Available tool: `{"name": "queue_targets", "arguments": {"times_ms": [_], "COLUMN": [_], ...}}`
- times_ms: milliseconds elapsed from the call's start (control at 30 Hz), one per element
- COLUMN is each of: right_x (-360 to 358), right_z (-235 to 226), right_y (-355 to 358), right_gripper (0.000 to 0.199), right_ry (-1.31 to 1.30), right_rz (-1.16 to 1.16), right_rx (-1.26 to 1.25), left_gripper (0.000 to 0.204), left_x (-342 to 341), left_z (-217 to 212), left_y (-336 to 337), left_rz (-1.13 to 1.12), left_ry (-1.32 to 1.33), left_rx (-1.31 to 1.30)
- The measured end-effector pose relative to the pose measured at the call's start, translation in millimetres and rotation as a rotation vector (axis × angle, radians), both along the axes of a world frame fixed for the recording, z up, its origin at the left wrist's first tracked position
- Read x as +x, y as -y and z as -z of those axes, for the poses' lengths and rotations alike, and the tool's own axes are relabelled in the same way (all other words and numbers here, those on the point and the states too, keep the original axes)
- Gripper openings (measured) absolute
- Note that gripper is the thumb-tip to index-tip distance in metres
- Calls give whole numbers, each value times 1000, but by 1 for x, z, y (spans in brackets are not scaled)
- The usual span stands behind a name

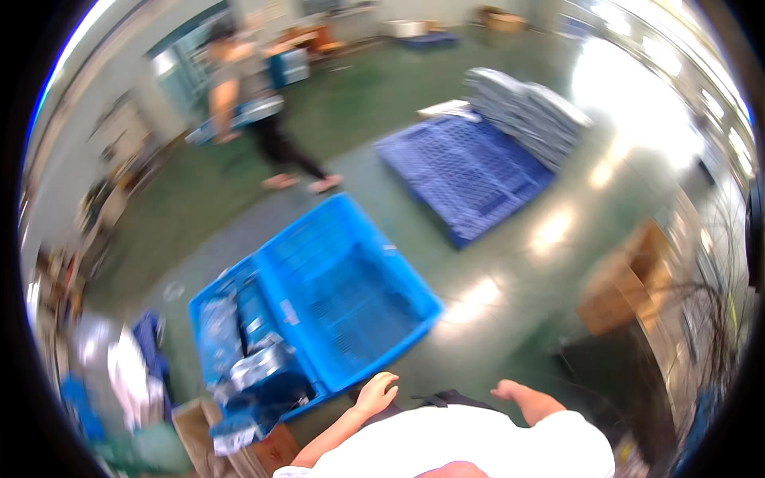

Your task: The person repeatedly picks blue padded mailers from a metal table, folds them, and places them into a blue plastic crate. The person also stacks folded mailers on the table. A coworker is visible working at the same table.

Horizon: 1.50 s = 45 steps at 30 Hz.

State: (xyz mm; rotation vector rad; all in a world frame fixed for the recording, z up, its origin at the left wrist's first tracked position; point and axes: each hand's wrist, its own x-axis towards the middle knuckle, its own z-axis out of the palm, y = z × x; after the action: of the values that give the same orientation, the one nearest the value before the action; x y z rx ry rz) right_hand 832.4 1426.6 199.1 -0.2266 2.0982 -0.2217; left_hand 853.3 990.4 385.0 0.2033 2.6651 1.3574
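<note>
My left hand (376, 395) is beside the near rim of a large blue plastic crate (414, 338); its fingers are loosely bent, with the thumb apart, and nothing shows in them. Whether it touches the rim I cannot tell. My right hand (514, 390) hangs low at my other side, away from the crates, its fingers smeared. The mesh floor of the large crate is in sight. Against its left side stands a second blue crate (196, 323) holding several shiny plastic-wrapped packages (263, 362). One wrapped package (235, 436) lies at its near end, over brown cardboard (191, 434).
Beyond the crates, a blue plastic pallet (470, 175) bears a stack of grey sheets (526, 111). A person (247, 95) strides at the far left, carrying something bluish. An open cardboard box (625, 279) and a dark flat surface (617, 382) are on the right.
</note>
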Motion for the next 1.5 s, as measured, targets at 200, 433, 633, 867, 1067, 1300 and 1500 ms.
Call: {"name": "queue_targets", "arguments": {"times_ms": [200,433,633,867,1067,1300,1500], "right_x": [103,148,183,237,296,513,766], "right_z": [10,-26,-28,-74,-119,-219,-266], "right_y": [-131,-160,-263,-430,-557,-862,-1001], "right_gripper": [51,43,40,40,22,14,32], "right_ry": [45,-132,-190,-533,-1135,-2486,-2333], "right_rz": [475,1051,1400,1752,2294,2032,2288], "right_rx": [-65,-270,-285,32,136,1033,1587], "left_gripper": [43,51,52,42,40,39,34], "left_x": [-78,-148,-195,-137,-69,-35,60], "left_z": [-7,17,29,-27,-47,5,-20], "left_y": [-217,-385,-584,-841,-953,-1050,-1152], "left_rz": [979,1487,1691,1991,2179,1634,1353], "left_ry": [3,130,-126,-488,-298,661,835], "left_rx": [-279,-613,-635,-226,-113,-215,-195]}}
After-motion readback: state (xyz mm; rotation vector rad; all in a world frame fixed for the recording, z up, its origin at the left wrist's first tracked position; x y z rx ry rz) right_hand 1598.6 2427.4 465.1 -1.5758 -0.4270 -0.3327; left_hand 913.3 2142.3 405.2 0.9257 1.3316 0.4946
